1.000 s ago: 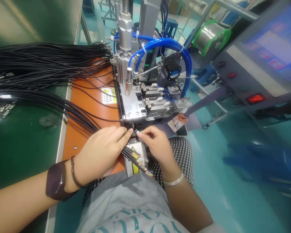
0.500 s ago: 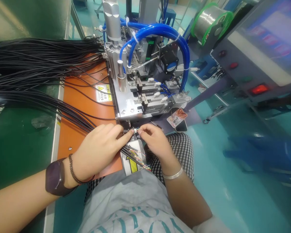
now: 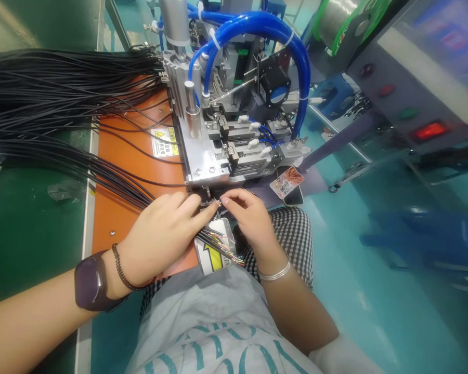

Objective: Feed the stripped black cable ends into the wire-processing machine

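Observation:
My left hand (image 3: 166,234) is closed over a bundle of black cables (image 3: 134,189), its index finger stretched toward a spot at the machine's front edge. Below that hand the cables' stripped ends, with thin coloured wires (image 3: 228,249), stick out over a white label with a yellow arrow (image 3: 214,258). My right hand (image 3: 253,221) pinches thumb and index finger together, meeting the left fingertip. Between the fingertips is a tiny light-coloured piece, too small to name. Right behind them stands the metal machine (image 3: 208,169) with its clamps and cylinders.
Many black cables (image 3: 62,83) run across the orange work plate (image 3: 119,218) to the machine. Thick blue air hoses (image 3: 257,23) arch above it. At right are a control box with a lit red switch (image 3: 429,131), a wire spool (image 3: 341,23) and a phone with a card (image 3: 287,184).
The view has tilted a little, so the machine sits slightly higher. My fingertips stay together at the machine's front edge, with the left index finger a little nearer the right thumb.

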